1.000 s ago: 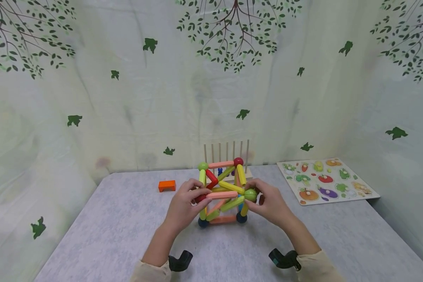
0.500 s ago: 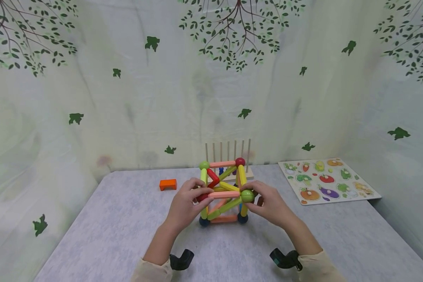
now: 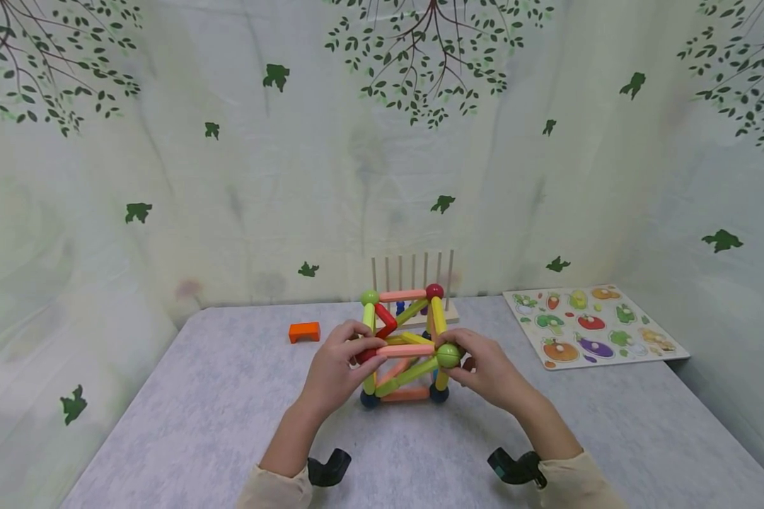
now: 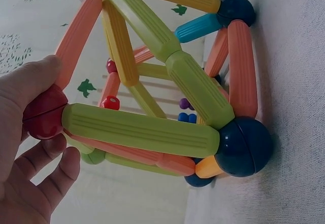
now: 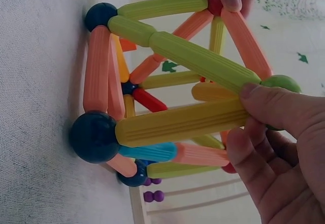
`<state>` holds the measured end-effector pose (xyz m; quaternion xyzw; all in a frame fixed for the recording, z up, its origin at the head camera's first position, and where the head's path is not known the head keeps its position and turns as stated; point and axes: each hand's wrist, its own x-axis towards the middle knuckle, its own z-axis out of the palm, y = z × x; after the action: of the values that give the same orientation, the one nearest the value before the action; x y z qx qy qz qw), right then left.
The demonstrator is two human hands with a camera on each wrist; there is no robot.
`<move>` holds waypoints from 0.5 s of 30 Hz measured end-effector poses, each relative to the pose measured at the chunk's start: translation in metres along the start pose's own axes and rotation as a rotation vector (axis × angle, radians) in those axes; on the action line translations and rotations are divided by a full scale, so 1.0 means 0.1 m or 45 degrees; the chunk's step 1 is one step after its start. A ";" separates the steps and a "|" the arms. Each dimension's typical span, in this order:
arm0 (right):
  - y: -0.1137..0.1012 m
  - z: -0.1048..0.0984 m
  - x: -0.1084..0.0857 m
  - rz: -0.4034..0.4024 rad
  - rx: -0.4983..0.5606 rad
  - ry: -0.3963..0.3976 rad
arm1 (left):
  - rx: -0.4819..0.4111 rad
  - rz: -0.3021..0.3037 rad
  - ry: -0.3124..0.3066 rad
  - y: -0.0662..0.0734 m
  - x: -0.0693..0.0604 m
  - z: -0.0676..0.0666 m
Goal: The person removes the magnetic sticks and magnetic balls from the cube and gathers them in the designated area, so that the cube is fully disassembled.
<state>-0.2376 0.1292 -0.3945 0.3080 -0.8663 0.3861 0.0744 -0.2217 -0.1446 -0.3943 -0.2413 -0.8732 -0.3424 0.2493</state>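
A frame of coloured rods and balls [image 3: 405, 395] stands on dark blue balls on the table. My left hand [image 3: 334, 367] pinches the red ball [image 4: 45, 113] at its front left upper corner, thumb also by the salmon rod [image 3: 407, 350]. On the right, my right hand [image 3: 489, 366] pinches the green ball [image 3: 448, 355], where salmon, lime and yellow rods meet. In the right wrist view the thumb lies over the ends of the lime rod [image 5: 203, 59] and yellow rod [image 5: 183, 122]. Behind, a green ball [image 3: 369, 297] and a red ball [image 3: 435, 290] top the frame.
Behind the frame stands a rack of upright pegs [image 3: 451, 279] with beads low down. An orange block [image 3: 304, 332] sits to the left. A vegetable picture board [image 3: 569, 339] lies at the back right. A printed curtain [image 3: 356, 177] hangs behind the table.
The green ball in my right hand has moved slightly left, toward the salmon rod, and the lime rods beneath now line up straighter. My left hand keeps its grip on the red ball.
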 end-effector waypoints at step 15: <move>-0.05 -0.01 0.01 0.005 -0.121 0.001 | -0.017 -0.019 -0.008 0.01 -0.01 0.00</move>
<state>-0.2357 0.1273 -0.3906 0.3023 -0.8842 0.3448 0.0884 -0.2199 -0.1444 -0.3943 -0.2377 -0.8733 -0.3494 0.2423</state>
